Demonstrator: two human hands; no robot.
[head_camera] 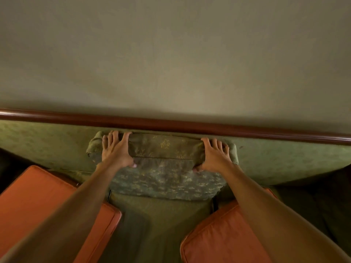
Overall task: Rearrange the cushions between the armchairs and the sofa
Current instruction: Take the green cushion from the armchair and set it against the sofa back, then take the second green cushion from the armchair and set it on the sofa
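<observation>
A green cushion with a gold leaf pattern stands against the sofa's green backrest, in the middle seat. My left hand grips its upper left edge, fingers over the top and thumb on the front. Its upper right edge is held the same way by my right hand. An orange seat cushion lies on the sofa at the left, and another orange seat cushion at the right. Between them the green seat of the sofa is bare.
A dark polished wooden rail runs along the top of the backrest. Behind it rises a plain beige wall. Dark shadowed areas lie at the far left and far right of the sofa.
</observation>
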